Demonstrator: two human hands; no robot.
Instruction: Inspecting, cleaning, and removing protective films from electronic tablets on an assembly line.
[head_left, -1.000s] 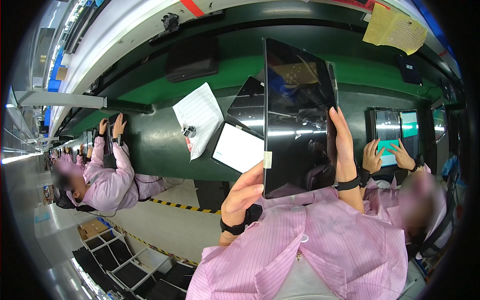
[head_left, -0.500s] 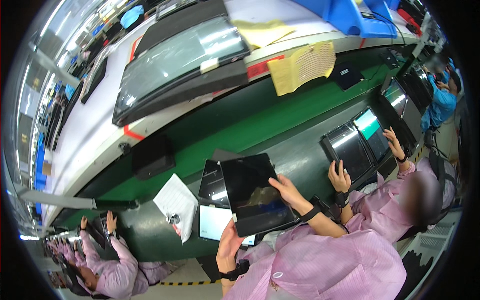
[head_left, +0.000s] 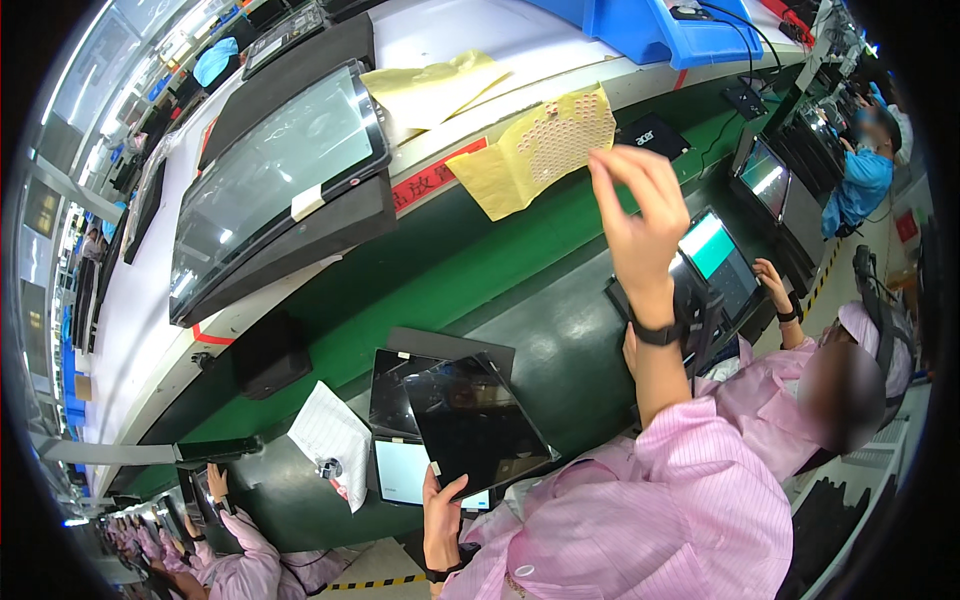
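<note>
My left hand (head_left: 442, 515) grips the lower left edge of a black tablet (head_left: 475, 428), thumb over its glass, holding it tilted above the bench. Beneath and beside it lie a dark tablet (head_left: 392, 390) and a device with a lit white screen (head_left: 398, 472), both partly covered. My right hand (head_left: 645, 220) is raised at the shelf edge, thumb and fingertips pinched together in front of the yellow sheet (head_left: 510, 170) of small pale stickers. Whatever the pinch holds, if anything, is too small to make out.
A large glass-fronted panel (head_left: 280, 165) rests on black foam on the white shelf. Farther right is a blue bin (head_left: 665, 38). White paper (head_left: 330, 435) with a small metal part lies left of the tablets. At right a co-worker handles tablets (head_left: 722, 260).
My right hand has let go of the tablet and risen to the yellow sheet. My left hand keeps the tablet, now lower and tilted. The whole view has shifted.
</note>
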